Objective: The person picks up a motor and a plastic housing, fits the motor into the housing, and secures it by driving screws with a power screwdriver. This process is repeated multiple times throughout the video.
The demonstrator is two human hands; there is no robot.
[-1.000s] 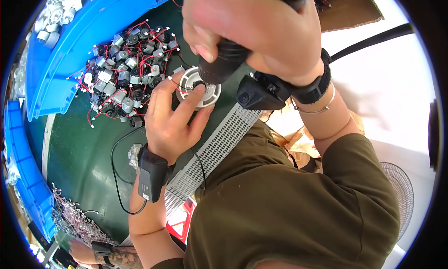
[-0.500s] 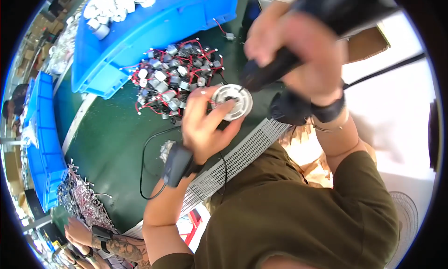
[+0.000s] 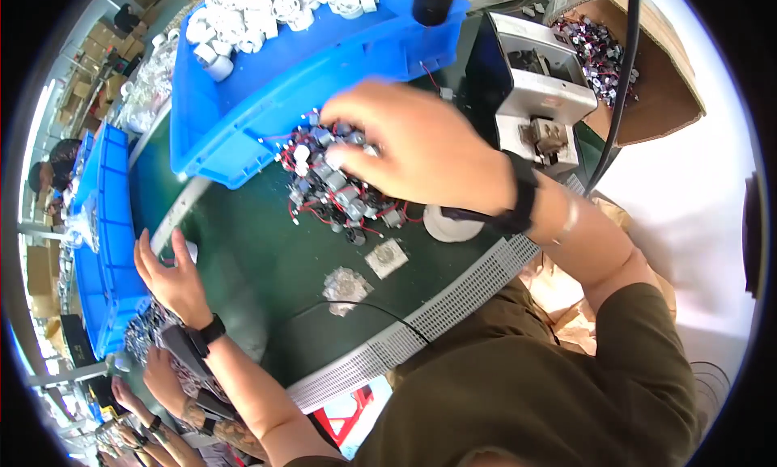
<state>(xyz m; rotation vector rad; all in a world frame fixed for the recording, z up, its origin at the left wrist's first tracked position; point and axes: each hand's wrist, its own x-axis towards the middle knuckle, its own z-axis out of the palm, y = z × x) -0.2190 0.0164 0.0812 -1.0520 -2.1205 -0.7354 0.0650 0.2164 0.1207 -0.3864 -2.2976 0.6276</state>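
Note:
My right hand (image 3: 421,147), smeared by motion, hovers over or touches the pile of small grey motors with red wires (image 3: 344,196); thumb and fingers are apart and nothing shows between them. A white round plastic part (image 3: 453,226) lies on the green table, partly hidden by my right wrist. At the left, my left hand (image 3: 176,287) reaches out with spread fingers. Just beyond them is a small white part (image 3: 191,252), mostly hidden by the hand. A black cylindrical tool end (image 3: 435,2) hangs at the top, above the blue bin.
A blue bin (image 3: 324,82) holding white plastic parts stands behind the motors. A small press-like fixture (image 3: 546,135) and a cardboard box (image 3: 676,103) of motors stand at right. A co-worker's hand (image 3: 164,382) is at lower left by bundled wires. A black cable crosses the table.
The right hand has let go of the black power tool and moved left to the motors. The left hand has left the white round part and swung far left.

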